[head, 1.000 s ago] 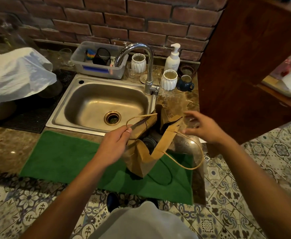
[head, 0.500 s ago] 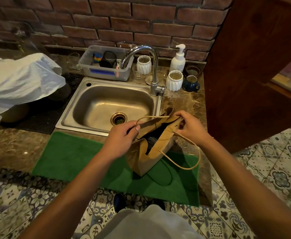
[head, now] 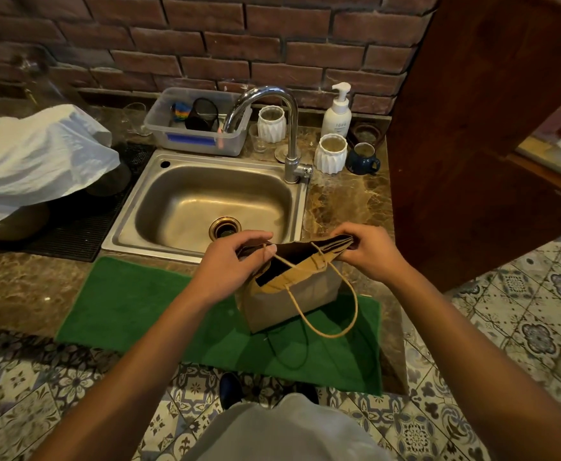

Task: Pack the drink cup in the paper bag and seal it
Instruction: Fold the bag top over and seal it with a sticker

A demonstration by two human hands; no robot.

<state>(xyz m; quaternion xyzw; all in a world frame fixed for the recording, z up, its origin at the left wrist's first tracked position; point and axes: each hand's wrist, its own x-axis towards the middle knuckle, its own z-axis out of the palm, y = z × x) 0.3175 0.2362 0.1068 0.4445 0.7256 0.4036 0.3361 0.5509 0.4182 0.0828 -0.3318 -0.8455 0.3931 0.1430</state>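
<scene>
A marble-patterned bench [head: 345, 201] runs under a brick wall [head: 239, 34], with a stainless sink [head: 159, 207] set into it and a chrome tap [head: 290, 134] at the sink's back right corner. A green mat [head: 129, 304] lies along the bench's front edge, in front of the sink. On the mat's right part stands the brown paper bag [head: 292, 294], upright, its near twine handle [head: 330, 314] drooping over the front face. The left hand [head: 229, 264] pinches the left end of the bag's top edge; the right hand [head: 370, 251] pinches the right end, drawing the mouth narrow, though a dark gap is open. The drink cup cannot be made out inside. Toward the bench's back edge sit a clear plastic tub [head: 199, 128], a white pump bottle [head: 337, 111], two white ribbed cups [head: 330, 154] and a blue mug [head: 362, 159].
</scene>
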